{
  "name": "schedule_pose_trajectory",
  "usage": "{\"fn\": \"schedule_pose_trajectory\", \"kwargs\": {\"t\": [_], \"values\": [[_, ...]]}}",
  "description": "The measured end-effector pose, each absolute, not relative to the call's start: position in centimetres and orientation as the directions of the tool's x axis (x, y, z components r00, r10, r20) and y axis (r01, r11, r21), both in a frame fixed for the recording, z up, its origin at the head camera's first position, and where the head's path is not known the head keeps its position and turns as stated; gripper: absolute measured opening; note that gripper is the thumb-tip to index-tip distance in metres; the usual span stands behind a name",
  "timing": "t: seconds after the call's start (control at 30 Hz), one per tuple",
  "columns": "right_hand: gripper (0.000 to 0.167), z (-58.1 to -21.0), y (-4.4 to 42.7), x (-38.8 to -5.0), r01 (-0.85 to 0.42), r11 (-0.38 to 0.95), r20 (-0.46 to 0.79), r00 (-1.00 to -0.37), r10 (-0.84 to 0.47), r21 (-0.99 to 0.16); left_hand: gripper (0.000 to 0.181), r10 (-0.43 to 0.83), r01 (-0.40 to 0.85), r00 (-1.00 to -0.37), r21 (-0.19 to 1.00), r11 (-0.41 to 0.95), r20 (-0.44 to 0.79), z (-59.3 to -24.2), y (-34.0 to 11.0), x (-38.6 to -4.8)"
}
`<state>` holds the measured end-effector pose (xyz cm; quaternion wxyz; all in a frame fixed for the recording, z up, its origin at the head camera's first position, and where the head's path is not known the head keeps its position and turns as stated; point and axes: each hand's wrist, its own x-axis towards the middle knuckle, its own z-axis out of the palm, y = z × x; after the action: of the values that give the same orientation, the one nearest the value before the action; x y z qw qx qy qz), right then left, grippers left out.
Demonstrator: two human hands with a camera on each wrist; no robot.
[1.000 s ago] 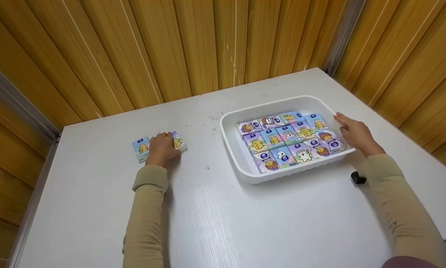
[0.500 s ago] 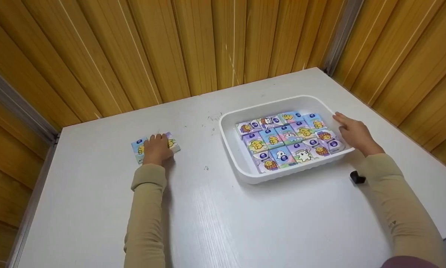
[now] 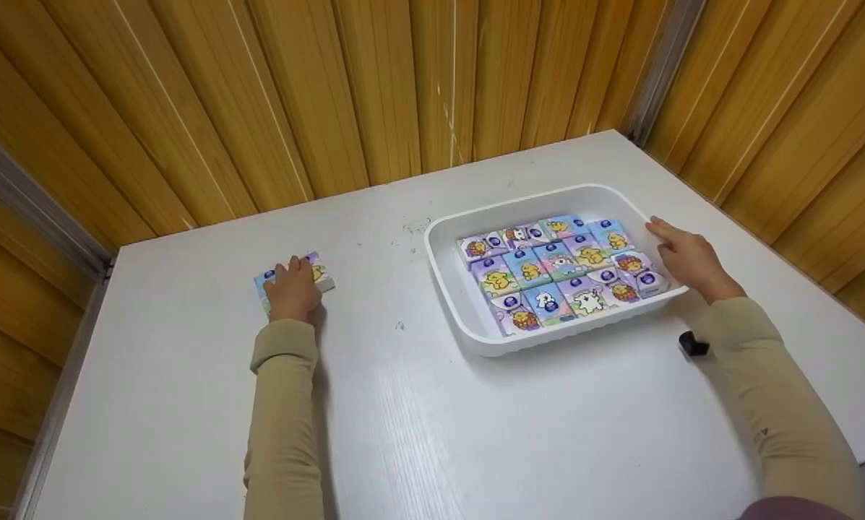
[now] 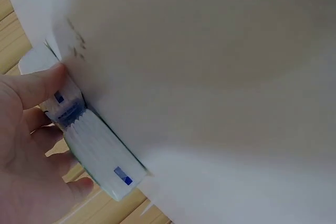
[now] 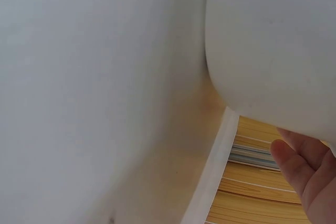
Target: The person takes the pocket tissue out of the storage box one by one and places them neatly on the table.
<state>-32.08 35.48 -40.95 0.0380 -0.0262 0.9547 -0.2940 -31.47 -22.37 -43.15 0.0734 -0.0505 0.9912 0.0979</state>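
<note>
My left hand (image 3: 293,289) lies over two small tissue packs on the table's left part. One is a purple pack (image 3: 319,273) on the hand's right side, the other a blue pack (image 3: 264,279) at its left, partly covered by fingers. In the left wrist view, thumb and curled fingers grip the packs from opposite sides, and the white tissue pack (image 4: 102,150) ends face the camera. My right hand (image 3: 692,263) touches the right end of a white tray (image 3: 584,329) with fairly straight fingers. Several printed tissue packs (image 3: 530,269) lie in rows inside the tray.
A small black object (image 3: 693,344) lies on the white table (image 3: 432,426) near my right wrist. Wood-patterned wall panels (image 3: 374,94) border the table at the back and sides. Dark marks (image 3: 415,227) spot the surface left of the tray.
My left hand has slid to the left, bringing the purple tissue pack closer to the blue one. The right hand and the tray have stayed in place.
</note>
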Motion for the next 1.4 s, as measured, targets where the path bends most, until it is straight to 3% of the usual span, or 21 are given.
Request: {"fn": "schedule_pose_trajectory", "kwargs": {"t": [0.67, 0.97, 1.4], "values": [[0.049, -41.2, 35.7, -32.2, -0.057, 0.845, -0.019, -0.997, -0.079, -0.532, 0.049, -0.063, -0.073, -0.996, 0.172, 0.982, -0.066, -42.9, -22.7, -30.7], [0.05, -41.3, 35.7, -32.2, -0.021, 0.828, -0.061, -0.996, -0.066, -0.561, 0.052, -0.069, -0.08, -0.995, 0.151, 0.985, -0.074, -42.8, -22.7, -30.7], [0.051, -41.1, 35.6, -32.2, -0.009, 0.826, -0.076, -0.995, -0.063, -0.563, 0.051, -0.036, -0.034, -0.999, 0.113, 0.993, 0.018, -41.7, -19.6, -30.4]]}}
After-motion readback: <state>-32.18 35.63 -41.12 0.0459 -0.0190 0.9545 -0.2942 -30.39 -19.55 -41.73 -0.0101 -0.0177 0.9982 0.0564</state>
